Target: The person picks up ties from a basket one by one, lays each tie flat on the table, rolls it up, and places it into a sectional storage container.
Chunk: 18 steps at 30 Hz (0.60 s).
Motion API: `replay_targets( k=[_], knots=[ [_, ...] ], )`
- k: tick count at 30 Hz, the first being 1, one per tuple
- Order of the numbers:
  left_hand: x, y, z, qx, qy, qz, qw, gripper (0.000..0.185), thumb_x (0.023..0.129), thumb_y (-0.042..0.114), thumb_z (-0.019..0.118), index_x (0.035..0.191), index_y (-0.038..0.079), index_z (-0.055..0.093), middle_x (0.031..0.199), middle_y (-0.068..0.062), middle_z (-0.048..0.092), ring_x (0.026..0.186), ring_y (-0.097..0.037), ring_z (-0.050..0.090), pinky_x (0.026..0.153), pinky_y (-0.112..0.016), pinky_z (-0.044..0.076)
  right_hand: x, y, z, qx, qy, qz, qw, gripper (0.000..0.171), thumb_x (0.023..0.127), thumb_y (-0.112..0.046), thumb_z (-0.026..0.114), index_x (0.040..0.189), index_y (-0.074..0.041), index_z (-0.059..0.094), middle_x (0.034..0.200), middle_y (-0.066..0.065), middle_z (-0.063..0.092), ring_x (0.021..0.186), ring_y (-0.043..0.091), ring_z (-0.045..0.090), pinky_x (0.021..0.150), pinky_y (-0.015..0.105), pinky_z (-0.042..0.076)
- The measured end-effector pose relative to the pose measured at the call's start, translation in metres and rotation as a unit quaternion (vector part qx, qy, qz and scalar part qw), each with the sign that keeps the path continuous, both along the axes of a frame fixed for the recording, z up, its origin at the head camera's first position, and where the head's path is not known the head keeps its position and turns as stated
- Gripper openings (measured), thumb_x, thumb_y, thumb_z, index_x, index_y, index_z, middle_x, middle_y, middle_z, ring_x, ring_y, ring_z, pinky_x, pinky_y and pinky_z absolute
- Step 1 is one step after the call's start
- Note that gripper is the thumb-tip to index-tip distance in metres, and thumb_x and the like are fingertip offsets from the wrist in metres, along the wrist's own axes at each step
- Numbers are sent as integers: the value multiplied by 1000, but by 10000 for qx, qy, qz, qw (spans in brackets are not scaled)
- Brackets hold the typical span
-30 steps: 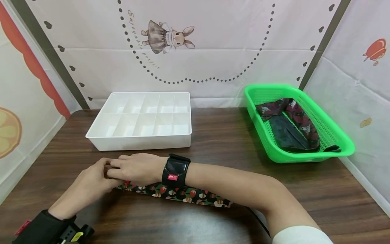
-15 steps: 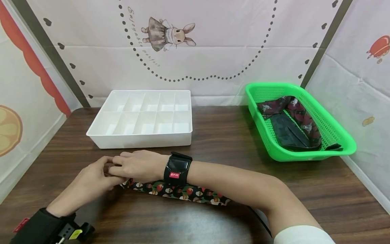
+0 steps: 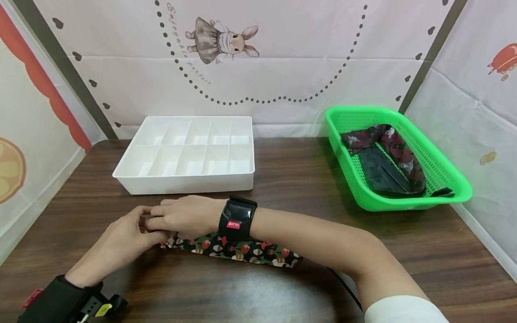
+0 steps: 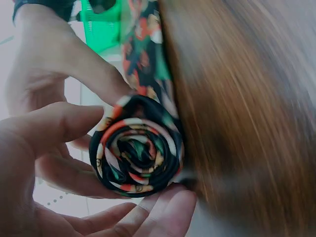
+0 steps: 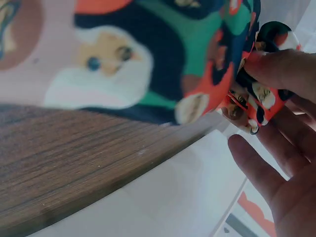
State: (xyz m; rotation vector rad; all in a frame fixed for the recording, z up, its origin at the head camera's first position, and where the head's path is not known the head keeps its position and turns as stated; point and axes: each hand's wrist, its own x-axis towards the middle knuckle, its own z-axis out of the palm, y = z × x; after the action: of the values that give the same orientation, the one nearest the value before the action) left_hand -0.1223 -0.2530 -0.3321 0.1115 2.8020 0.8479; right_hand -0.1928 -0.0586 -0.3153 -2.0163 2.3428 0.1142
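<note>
A necktie [image 3: 250,251] with a red, green and black Santa print lies along the table, its far left end wound into a snug roll. In the left wrist view the coiled end [image 4: 136,153] faces the camera as a spiral. My left hand [image 3: 121,237] holds that roll, thumb on one side and fingers curled beneath. From the other side, my right hand [image 3: 191,217] grips the roll too, fingertips close to the left hand's. The right wrist view shows the printed fabric [image 5: 113,64] up close. Part of the necktie is hidden under the right hand and forearm.
Behind the hands stands a white divided box [image 3: 191,184] with several compartments. A green basket [image 3: 404,205] at the right holds dark maroon patterned fabric [image 3: 408,166] and a black folded piece [image 3: 381,172]. A black cable [image 3: 345,287] runs beneath the right forearm.
The necktie's loose right end has drawn slightly to the left. Both hands keep hold of the roll in nearly the same place, and the head view has tilted a little.
</note>
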Motion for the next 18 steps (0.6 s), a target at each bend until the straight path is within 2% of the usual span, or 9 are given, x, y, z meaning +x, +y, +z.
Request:
replay_targets(
  k=[3, 6, 13, 18],
  knots=[
    [0, 2, 2, 48, -42, 9, 10000, 74, 98, 41, 75, 141, -12, 45, 100, -10, 65, 85, -23, 59, 69, -39, 47, -1, 1, -2, -162, 199, -28, 9997, 43, 102, -16, 72, 143, -18, 58, 137, -1, 57, 123, 14, 51, 94, 18, 45],
    [1, 4, 3, 82, -6, 43, 10000, 74, 97, 38, 77, 139, -12, 45, 95, -9, 64, 82, -22, 59, 68, -38, 47, -1, 2, -3, -172, 267, -31, 9995, 50, 99, -16, 76, 145, -18, 56, 138, 0, 56, 124, 14, 50, 93, 19, 46],
    [3, 5, 3, 77, 18, 180, 9998, 86, 94, 39, 80, 145, -17, 38, 112, -21, 68, 87, -23, 65, 69, -39, 51, 1, 1, 2, 95, 165, 73, 9998, 45, 106, -11, 66, 150, -17, 58, 145, -1, 57, 126, 13, 54, 95, 17, 45],
    [4, 5, 5, 106, -100, 158, 9998, 81, 97, 43, 75, 144, -13, 40, 99, -11, 68, 82, -22, 62, 68, -39, 48, 1, 2, 0, -91, 587, 69, 9982, 38, 109, -15, 60, 147, -19, 59, 143, 0, 57, 123, 14, 52, 93, 19, 46]
  ],
)
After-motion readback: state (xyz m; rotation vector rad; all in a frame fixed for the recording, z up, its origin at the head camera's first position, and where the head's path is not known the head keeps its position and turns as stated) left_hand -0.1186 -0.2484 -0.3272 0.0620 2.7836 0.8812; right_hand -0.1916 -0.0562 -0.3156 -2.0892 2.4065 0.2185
